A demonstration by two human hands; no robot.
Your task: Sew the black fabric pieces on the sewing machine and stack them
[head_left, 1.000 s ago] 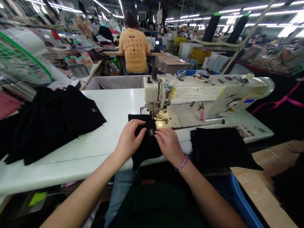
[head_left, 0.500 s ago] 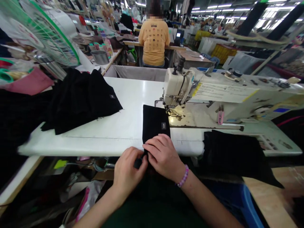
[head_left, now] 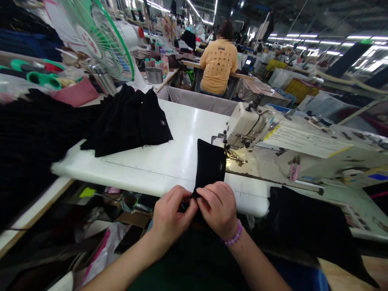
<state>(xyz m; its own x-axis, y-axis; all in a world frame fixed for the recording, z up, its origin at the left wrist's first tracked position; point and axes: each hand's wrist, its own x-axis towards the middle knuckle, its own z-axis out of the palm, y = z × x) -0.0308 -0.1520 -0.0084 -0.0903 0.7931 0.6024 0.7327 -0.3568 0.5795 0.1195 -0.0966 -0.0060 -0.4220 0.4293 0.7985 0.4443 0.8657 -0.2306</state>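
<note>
A black fabric piece (head_left: pixel 209 163) with a small label lies on the white table, its right edge by the needle area of the sewing machine (head_left: pixel 242 125). At the table's front edge, my left hand (head_left: pixel 173 214) pinches the near end of this fabric between thumb and fingers. Close beside it, my right hand (head_left: pixel 218 208), with a beaded bracelet at the wrist, has its fingers closed on the same end. The fingertips of both hands nearly meet, and the cloth between them is partly hidden.
Black pieces (head_left: pixel 127 121) are piled at the left of the white table (head_left: pixel 178 121). More black cloth (head_left: pixel 312 222) hangs over the front edge at right. A fan (head_left: pixel 106 44) stands back left. A person in a yellow shirt (head_left: pixel 218 66) sits ahead.
The view has turned and tilted, so the table and machine appear shifted right. Both hands still hold the near end of the fabric, with their fingertips slightly closer to each other.
</note>
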